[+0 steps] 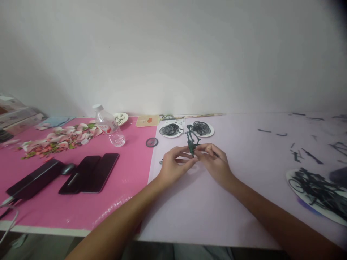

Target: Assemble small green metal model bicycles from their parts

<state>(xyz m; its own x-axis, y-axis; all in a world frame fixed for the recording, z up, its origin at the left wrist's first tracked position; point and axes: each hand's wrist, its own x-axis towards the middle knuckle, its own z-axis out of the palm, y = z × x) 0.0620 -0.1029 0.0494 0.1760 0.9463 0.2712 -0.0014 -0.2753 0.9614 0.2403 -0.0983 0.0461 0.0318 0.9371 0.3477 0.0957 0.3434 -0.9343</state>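
Observation:
Between my two hands, above the pale part of the table, is a small dark green toy bicycle frame [191, 143]. My left hand [176, 162] pinches it from the left with fingertips and thumb. From the right, my right hand [214, 160] grips its lower part, and the fingers hide some of it. Just beyond stand two white plates, the left plate [171, 135] and the right plate [210, 133], both holding dark spoked toy wheels. A single toy wheel [152, 142] lies on the pink cover to the left. A small dark part is half hidden behind my left hand.
At right, a white plate [289, 177] bears many dark plastic parts; loose pieces [311, 156] lie beyond it. On the pink side are a water bottle [110, 126], two phones [100, 173], a black box-shaped device [35, 178] and a pile of petals [62, 139]. A wall closes the back.

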